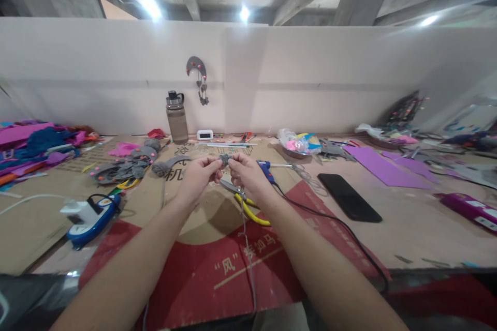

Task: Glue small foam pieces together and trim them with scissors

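Between the fingertips of both hands is a small grey felt piece, held over the cardboard. My left hand pinches its left side; my right hand pinches the right. Below my right hand lie scissors with yellow handles, their blades partly under the fingers. A thin grey string runs from near the scissors down past the front edge; where its upper end goes, I cannot tell. Beyond my right wrist a blue glue gun is partly hidden.
A black phone and purple felt sheets lie at right. Left are a blue power strip, grey felt pieces and a colourful felt pile. A water bottle stands by the wall. The glue gun's cord crosses the red-printed cardboard.
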A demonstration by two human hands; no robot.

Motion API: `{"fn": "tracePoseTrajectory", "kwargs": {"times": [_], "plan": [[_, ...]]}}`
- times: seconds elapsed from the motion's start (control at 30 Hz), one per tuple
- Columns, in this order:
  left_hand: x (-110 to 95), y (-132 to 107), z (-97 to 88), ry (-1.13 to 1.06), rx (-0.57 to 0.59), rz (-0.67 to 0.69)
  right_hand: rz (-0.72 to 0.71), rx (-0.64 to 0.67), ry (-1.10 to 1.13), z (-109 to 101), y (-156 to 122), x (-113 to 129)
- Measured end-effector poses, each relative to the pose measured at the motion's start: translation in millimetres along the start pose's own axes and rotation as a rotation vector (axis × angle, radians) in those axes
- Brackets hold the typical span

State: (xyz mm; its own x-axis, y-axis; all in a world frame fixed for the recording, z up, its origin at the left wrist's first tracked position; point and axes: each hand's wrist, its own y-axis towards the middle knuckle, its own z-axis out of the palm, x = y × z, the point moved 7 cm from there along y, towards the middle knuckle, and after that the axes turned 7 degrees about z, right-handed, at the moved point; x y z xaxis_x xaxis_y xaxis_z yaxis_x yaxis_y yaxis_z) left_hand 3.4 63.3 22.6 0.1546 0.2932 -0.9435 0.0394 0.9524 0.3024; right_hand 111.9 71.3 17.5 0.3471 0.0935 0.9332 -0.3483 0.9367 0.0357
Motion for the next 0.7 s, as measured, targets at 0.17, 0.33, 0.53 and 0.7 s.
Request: {"fn": "tracePoseTrajectory", "kwargs": {"times": [0.17, 0.33, 0.53, 0.7], "plan": [[-1.5, 0.2, -3.1, 0.070, -0.023, 0.041, -0.023, -0.065, -0.076, -3.3, 2.6, -1.8], [-8.6, -3.1, 1.9, 0.190, 0.015, 0.090, -0.028, -0.153, -0.136, -11.7, 4.7, -5.6], [-2.2, -2.6, 0.5, -0.029, -0.004, -0.003, 0.034, 0.102, 0.072, 1.2, -1.7, -1.8], [-3.4, -3.2, -1.1, -0.097, -0.040, -0.031, 0.034, 0.133, 0.183, 2.8, -2.7, 0.6]]}}
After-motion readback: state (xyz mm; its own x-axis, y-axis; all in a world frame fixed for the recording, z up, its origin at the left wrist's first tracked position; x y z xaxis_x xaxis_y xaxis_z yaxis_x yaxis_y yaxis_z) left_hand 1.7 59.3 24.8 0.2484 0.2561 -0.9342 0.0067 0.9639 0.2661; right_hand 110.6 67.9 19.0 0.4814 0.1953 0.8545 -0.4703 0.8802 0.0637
